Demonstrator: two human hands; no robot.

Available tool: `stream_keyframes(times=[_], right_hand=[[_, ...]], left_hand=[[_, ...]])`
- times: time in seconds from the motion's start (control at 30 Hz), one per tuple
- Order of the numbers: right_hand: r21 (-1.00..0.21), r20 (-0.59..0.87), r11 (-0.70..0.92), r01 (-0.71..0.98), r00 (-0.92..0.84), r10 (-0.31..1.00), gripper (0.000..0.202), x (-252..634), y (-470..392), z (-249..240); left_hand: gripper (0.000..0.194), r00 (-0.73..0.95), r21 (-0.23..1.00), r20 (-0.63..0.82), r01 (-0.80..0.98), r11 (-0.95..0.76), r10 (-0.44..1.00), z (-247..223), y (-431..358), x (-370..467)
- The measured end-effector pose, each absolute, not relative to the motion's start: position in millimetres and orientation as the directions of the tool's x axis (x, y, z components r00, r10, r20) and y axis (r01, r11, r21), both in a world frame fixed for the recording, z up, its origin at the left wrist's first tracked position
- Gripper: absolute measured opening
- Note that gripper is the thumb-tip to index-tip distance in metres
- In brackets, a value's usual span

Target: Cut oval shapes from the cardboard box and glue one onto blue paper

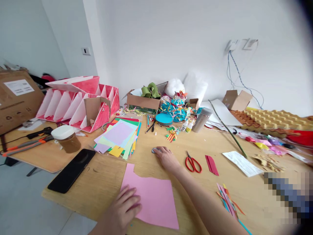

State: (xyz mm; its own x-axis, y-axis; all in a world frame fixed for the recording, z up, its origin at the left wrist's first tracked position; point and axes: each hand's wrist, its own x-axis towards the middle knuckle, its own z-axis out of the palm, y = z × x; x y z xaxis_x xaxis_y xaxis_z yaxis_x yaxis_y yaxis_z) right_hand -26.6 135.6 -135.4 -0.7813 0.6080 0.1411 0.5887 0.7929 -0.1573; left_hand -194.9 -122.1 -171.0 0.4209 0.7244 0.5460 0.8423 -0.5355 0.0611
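A pink sheet of paper [156, 199] with an uneven cut top edge lies near the front of the wooden table. Resting on its left part is my left hand [126, 205], fingers spread flat. Beyond the sheet, my right hand [166, 158] reaches forward with its fingers closed round a small dark object [156, 150], too small to name. To the right of that hand lie red-handled scissors [193, 164] and a folded red paper piece [211, 165].
Coloured sheets [119, 133] are stacked left of centre, near a black phone [72, 169] and a brown jar [66, 139]. Paper strips [228, 202] lie at the front right. A steel cylinder [202, 120] and a green stem [228, 130] stand or lie further back.
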Motion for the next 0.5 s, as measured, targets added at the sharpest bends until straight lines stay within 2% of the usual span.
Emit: stream_keyframes(times=[0.13, 0.27, 0.33, 0.43, 0.5], right_hand=[[-0.214, 0.155, 0.751, 0.625, -0.737, 0.657, 0.038, -13.1, 136.5, -119.0], [-0.292, 0.126, 0.728, 0.620, -0.730, 0.672, 0.033, 23.5, 107.3, -102.1], [-0.419, 0.086, 0.703, 0.575, -0.746, 0.661, 0.032, 38.3, 83.4, -99.1], [-0.645, 0.012, 0.578, 0.500, -0.750, 0.662, 0.038, 46.9, 50.5, -98.9], [-0.712, 0.000, 0.510, 0.483, -0.726, 0.688, 0.041, 46.3, 38.1, -97.6]], left_hand=[[0.044, 0.441, 0.063, 0.375, 0.865, -0.497, 0.815, -144.7, -119.3, -193.5], [0.046, 0.440, 0.040, 0.390, 0.870, -0.492, 0.809, -137.3, -123.4, -200.1], [0.047, 0.436, 0.051, 0.440, 0.861, -0.506, 0.785, -140.4, -124.2, -202.1], [0.042, 0.385, 0.106, 0.512, 0.859, -0.500, 0.768, -138.8, -120.1, -200.4], [0.039, 0.344, 0.147, 0.563, 0.853, -0.500, 0.752, -131.7, -114.9, -200.2]])
